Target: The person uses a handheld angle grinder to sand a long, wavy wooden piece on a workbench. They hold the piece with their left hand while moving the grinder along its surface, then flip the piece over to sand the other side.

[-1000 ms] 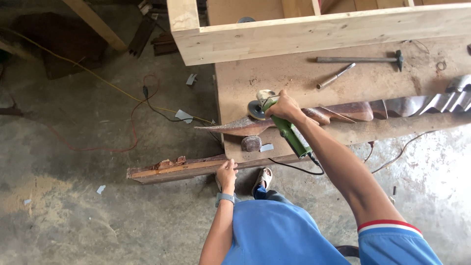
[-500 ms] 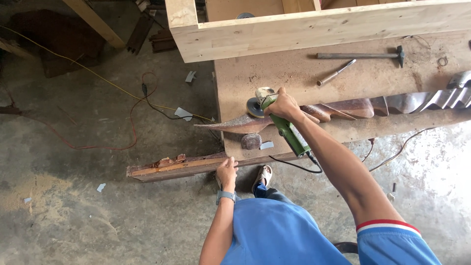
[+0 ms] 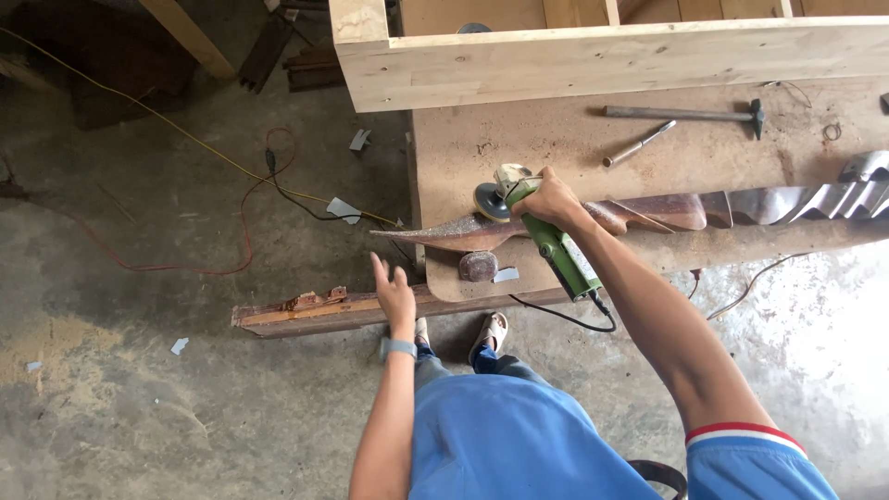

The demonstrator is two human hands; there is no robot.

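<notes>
Even daylight, glare on floor at right, sharp focus

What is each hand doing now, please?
Left hand: open, fingers spread, holding nothing, above the wooden strip.
Right hand: closed on the green angle grinder.

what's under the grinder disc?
The angle grinder, in the right hand, sits over the carved dark wood piece on the workbench. The contact spot is hidden by the disc.
</notes>
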